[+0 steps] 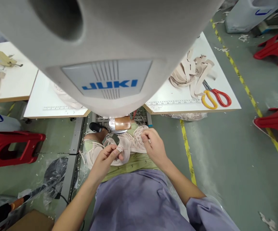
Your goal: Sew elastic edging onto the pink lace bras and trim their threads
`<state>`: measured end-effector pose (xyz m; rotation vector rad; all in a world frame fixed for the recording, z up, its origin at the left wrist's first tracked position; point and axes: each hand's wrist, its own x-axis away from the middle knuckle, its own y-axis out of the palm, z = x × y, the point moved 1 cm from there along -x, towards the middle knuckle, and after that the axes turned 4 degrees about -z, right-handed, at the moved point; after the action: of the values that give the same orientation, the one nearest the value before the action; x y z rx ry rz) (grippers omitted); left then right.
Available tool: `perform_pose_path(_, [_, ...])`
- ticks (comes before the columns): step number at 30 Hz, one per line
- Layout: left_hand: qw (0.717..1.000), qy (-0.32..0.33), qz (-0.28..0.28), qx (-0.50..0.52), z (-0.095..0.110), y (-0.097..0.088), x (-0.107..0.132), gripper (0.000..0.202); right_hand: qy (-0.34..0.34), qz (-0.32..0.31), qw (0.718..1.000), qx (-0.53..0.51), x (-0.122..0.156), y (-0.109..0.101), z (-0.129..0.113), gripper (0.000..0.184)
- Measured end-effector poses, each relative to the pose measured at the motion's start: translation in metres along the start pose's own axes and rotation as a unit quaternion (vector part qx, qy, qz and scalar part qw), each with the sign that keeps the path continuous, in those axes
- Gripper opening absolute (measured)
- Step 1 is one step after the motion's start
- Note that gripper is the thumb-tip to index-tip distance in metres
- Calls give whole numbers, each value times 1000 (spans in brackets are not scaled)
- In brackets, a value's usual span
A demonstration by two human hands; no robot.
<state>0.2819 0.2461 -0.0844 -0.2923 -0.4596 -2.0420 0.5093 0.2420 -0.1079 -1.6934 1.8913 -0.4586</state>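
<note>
A pale pink lace bra [125,142] lies across my lap over the green cloth [134,163]. My left hand [110,156] is closed, with thumb and fingers pinching the bra's fabric near its middle. My right hand [154,148] is curled shut at the right lace cup, its thumb and forefinger together. What those fingertips hold, if anything, is too small to tell. Just beyond the bra, the sewing machine's lower end with a shiny metal and brown part [120,123] shows below the white JUKI machine head [110,85], which hides much of the work area.
Red-and-yellow scissors [216,98] and a heap of beige elastic strips [191,73] lie on the right white table [225,99]. Another white table edge [35,110] is at left. Red stools [11,149] stand on both sides. A metal frame leg [75,144] rises at my left.
</note>
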Motion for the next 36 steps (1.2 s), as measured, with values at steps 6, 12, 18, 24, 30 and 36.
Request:
perform_pose_path(6, [999, 8, -6, 54, -3, 2, -1, 24, -55, -85, 994, -46, 7, -4, -12, 28])
perform_pose_path(12, [999, 4, -3, 43, -3, 6, -1, 22, -116, -99, 984, -86, 5, 20, -35, 23])
perform_pose_path(18, [990, -27, 11, 137, -2, -1, 3, 23, 35, -27, 998, 47, -3, -35, 28, 29])
perform_pose_path(24, [979, -36, -12, 199, -2, -1, 0, 30, 169, 206, 914, 304, -57, -160, 132, 48])
perform_pose_path(30, [981, -34, 15, 191, -5, 4, -1, 27, 270, 10, 874, 403, -104, -213, 161, 43])
perform_pose_path(36, [978, -31, 79, 193, -8, 9, 0, 27, 319, 44, 846, 424, -91, -215, 144, 51])
